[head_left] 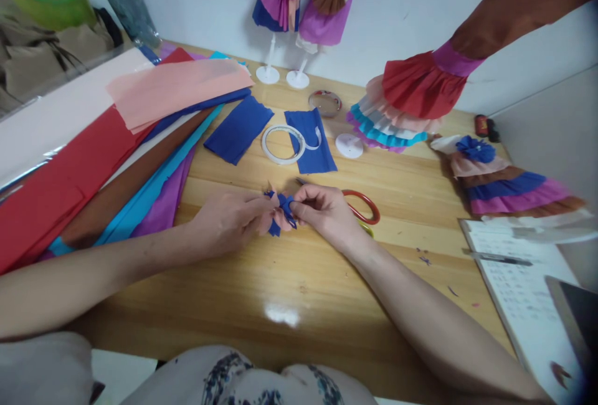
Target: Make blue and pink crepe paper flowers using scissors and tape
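Note:
Between my two hands is a small blue and pink paper flower (282, 204), held just above the wooden table. My left hand (237, 217) pinches its left side, fingers closed. My right hand (324, 209) grips its right edge between thumb and forefinger. Partly under my right hand lies a pair of scissors with red handles (369, 207). Beyond the hands, a roll of white tape (283, 144) rests on the table, its loose end over a blue paper piece (311, 142). Another blue paper piece (238, 129) lies to its left.
Coloured crepe paper sheets (112, 162) spread across the left. Paper dresses on white stands (299, 78) rise at the back, with a tall layered dress (420, 90) at right. A notebook (518, 293), a pen (502, 258) and a dark-screened device (577, 311) lie at the right edge.

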### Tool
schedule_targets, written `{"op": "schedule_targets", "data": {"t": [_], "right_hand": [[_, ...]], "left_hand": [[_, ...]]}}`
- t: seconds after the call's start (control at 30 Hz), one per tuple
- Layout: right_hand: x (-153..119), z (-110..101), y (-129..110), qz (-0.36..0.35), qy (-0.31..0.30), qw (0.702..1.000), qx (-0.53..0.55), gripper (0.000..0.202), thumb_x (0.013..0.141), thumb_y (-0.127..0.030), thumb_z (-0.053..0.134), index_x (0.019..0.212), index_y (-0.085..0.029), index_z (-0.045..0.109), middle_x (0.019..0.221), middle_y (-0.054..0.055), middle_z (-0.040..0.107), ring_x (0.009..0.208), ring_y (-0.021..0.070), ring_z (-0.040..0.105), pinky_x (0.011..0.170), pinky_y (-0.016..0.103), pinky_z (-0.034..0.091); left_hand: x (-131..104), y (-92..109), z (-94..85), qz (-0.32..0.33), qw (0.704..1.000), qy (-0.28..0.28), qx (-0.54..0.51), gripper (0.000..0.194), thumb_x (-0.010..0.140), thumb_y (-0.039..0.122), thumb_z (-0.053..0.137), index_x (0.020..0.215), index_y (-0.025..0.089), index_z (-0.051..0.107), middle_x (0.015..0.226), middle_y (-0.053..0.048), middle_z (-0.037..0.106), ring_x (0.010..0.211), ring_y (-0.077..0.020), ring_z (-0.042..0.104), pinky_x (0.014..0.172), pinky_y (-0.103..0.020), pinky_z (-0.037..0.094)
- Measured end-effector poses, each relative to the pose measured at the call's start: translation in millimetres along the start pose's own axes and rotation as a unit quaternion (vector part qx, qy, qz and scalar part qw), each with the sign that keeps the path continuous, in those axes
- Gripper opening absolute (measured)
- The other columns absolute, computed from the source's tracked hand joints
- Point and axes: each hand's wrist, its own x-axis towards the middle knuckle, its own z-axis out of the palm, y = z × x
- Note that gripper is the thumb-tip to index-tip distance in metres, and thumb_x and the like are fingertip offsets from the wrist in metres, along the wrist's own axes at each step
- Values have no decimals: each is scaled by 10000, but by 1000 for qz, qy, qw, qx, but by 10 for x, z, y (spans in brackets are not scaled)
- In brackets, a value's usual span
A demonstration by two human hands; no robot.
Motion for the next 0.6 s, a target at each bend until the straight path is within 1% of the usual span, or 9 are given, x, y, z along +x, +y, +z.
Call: {"op": "schedule_targets", "data": {"t": [0.07, 0.23, 0.3, 0.37, 0.47, 0.53, 0.6], "right_hand": [[3, -1, 0, 0, 1, 1000, -1, 142, 673, -295, 647, 609, -177, 601, 532, -22, 583, 473, 89, 479, 488, 242, 372], [12, -4, -2, -1, -1, 1000, -6, 155, 680, -305, 647, 612, -174, 596, 526, -22, 571, 468, 91, 475, 486, 246, 372], [13, -6, 0, -3, -6, 1000, -7, 157, 684, -306, 654, 619, -177, 594, 530, -25, 567, 471, 94, 478, 490, 249, 378], [12, -7, 2, -8, -10, 1000, -9, 163, 693, -309, 658, 618, -182, 587, 528, -31, 559, 472, 94, 476, 493, 250, 382], [9, -4, 4, -16, -8, 1000, -16, 159, 701, -298, 648, 611, -185, 583, 518, -37, 548, 473, 90, 465, 495, 247, 378], [7, -1, 2, -18, -4, 1000, -18, 149, 698, -289, 641, 611, -182, 587, 516, -36, 550, 475, 89, 461, 496, 245, 372], [6, 2, 0, -19, -2, 1000, -18, 146, 697, -287, 637, 610, -180, 589, 517, -34, 556, 478, 90, 464, 496, 243, 368]], "left_hand": [[1, -4, -3, 4, 1000, 1, -12, 256, 903, 72, 404, 767, 163, 601, 791, -7, 713, 685, -105, 626, 635, -216, 431], [-21, -10, 7, 6, 1000, -5, 22, 248, 921, 110, 420, 795, 164, 625, 803, -15, 717, 674, -121, 623, 600, -229, 408], [-27, -8, 14, 5, 999, -19, 37, 250, 927, 118, 414, 844, 161, 646, 835, -25, 722, 691, -132, 630, 604, -234, 416], [-24, -6, 19, 3, 998, -43, 49, 259, 930, 122, 410, 945, 167, 664, 901, -30, 730, 723, -143, 645, 620, -241, 435], [-18, -13, 33, 15, 996, -70, 50, 294, 941, 121, 397, 1068, 191, 653, 1051, -31, 731, 856, -160, 680, 681, -252, 476], [-22, -24, 48, 30, 996, -68, 57, 302, 950, 123, 380, 1087, 187, 642, 1100, -37, 724, 921, -174, 692, 702, -263, 495], [-33, -33, 61, 40, 993, -68, 87, 299, 951, 116, 365, 1065, 163, 637, 1083, -57, 725, 888, -180, 702, 665, -269, 497]]}}
